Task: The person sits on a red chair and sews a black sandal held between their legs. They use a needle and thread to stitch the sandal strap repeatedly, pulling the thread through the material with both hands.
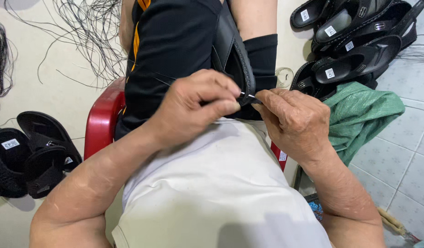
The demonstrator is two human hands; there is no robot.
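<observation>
A black sandal [234, 57] rests upright between my knees, its stitched edge facing me. My left hand [193, 108] pinches a thin metal needle [248, 95] at the sandal's lower edge. My right hand [294, 121] sits close beside it, fingertips pressed on the same edge and touching the needle's tip. I sit on a red plastic stool [101, 120], in black shorts with orange stripes and a white shirt.
A pile of black sandals [354, 41] lies at the upper right above a green woven sack [363, 112]. More black sandals [37, 154] lie on the floor at the left. Loose black threads [90, 34] are spread over the floor at the upper left.
</observation>
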